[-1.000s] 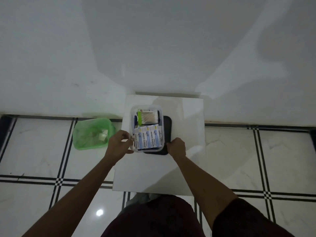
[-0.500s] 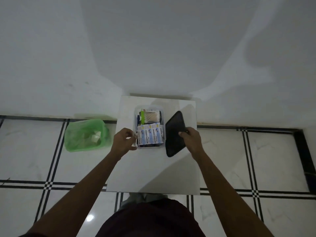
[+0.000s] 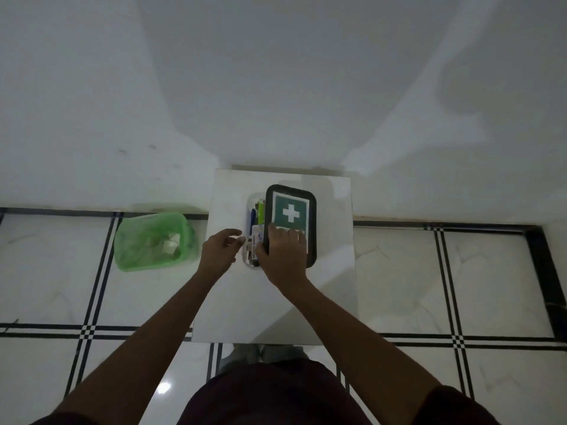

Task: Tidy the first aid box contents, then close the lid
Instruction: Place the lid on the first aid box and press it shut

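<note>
The right hand lies flat on the near end of the lid, fingers spread over the top and the thumb hooked round the lid's left edge, so it is clamped on the lid. The lid is dark-rimmed with a green panel and a white cross, and it sits over the right part of the first aid box, offset toward three o'clock; a strip of the clear box shows along its nine o'clock side, with pens and a printed packet standing inside. The left hand sits at nine o'clock of the box, fingers loosely apart, fingertips at or just beside the box's near-left corner; whether they touch it cannot be told.

Box and lid rest at the far centre of a white slab laid on the tiled floor. At nine o'clock of the slab, well apart from the box, stands a green bin lined with a bag.

The lid looks like light, stiff plastic that will likely slide easily on the smooth rim. The best hold is probably across its short edges, pressing down at the corners once it is centred, while the other hand steadies the light box against skidding.
</note>
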The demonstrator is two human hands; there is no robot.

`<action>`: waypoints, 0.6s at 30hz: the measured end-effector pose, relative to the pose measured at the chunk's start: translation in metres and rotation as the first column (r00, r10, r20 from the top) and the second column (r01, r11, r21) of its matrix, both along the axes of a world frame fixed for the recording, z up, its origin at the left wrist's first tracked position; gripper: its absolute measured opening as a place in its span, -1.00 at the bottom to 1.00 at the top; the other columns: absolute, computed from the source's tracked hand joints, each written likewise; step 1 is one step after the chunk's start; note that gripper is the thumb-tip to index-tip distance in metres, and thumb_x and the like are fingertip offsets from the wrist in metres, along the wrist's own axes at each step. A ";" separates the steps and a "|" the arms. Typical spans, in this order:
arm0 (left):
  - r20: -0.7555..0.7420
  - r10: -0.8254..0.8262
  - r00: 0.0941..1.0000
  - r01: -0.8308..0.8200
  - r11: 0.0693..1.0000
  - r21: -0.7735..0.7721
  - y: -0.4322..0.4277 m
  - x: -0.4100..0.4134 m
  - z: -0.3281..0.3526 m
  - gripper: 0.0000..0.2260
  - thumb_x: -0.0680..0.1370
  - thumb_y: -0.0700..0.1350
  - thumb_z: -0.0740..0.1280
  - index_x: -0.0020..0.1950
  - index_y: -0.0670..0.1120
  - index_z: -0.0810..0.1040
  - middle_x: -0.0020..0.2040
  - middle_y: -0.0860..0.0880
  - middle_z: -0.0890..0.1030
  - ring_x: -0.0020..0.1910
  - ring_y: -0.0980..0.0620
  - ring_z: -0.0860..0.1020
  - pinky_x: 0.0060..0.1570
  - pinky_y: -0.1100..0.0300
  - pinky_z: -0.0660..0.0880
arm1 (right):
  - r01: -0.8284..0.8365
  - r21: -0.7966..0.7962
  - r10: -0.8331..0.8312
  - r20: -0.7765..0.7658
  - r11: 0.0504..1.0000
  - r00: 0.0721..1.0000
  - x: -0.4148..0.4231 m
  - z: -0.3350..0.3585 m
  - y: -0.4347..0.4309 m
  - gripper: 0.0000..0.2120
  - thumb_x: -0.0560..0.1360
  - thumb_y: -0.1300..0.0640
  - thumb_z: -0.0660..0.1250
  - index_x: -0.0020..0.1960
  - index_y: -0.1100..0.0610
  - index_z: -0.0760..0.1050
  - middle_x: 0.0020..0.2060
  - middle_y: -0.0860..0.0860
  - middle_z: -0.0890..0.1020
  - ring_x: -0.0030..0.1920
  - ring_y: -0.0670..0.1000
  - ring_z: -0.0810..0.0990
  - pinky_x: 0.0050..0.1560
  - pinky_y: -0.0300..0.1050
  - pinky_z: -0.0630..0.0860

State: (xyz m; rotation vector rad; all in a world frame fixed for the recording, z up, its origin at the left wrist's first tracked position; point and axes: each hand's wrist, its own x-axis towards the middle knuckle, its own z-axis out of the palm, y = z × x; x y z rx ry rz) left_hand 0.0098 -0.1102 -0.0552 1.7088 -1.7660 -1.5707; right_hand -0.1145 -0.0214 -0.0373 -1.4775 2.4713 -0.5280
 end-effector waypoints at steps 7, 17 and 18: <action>0.114 -0.148 0.982 0.168 0.966 -0.197 -0.001 -0.009 0.015 -0.79 0.49 -0.02 0.40 -0.05 -0.14 0.71 -0.11 -0.14 0.72 -0.20 0.03 0.60 -0.13 0.19 0.49 | 0.065 -0.054 -0.051 0.231 0.996 0.972 -0.007 0.001 0.005 -0.84 0.51 0.23 0.33 0.04 0.31 0.52 0.00 0.20 0.58 0.03 0.15 0.56 0.08 0.06 0.61; 0.174 -0.133 0.976 0.139 0.990 -0.022 0.025 -0.031 0.026 -0.78 0.45 -0.07 0.44 -0.11 -0.23 0.69 -0.30 -0.14 0.63 -0.42 0.07 0.45 -0.42 0.31 0.29 | 0.433 0.296 -0.490 0.155 0.851 0.858 -0.047 0.005 0.003 -0.16 0.16 -0.15 0.60 0.26 0.14 0.28 0.22 0.14 0.33 0.19 0.18 0.34 0.01 0.07 0.50; 0.161 -0.100 0.982 0.101 0.995 0.002 0.025 -0.033 0.028 -0.81 0.45 -0.08 0.45 -0.12 -0.22 0.69 -0.30 -0.12 0.62 -0.42 0.10 0.45 -0.41 0.31 0.30 | 0.439 0.291 -0.508 0.234 0.850 0.829 -0.048 0.003 0.002 -0.20 0.19 -0.12 0.59 0.26 0.15 0.30 0.25 0.15 0.31 0.22 0.19 0.34 0.07 0.08 0.49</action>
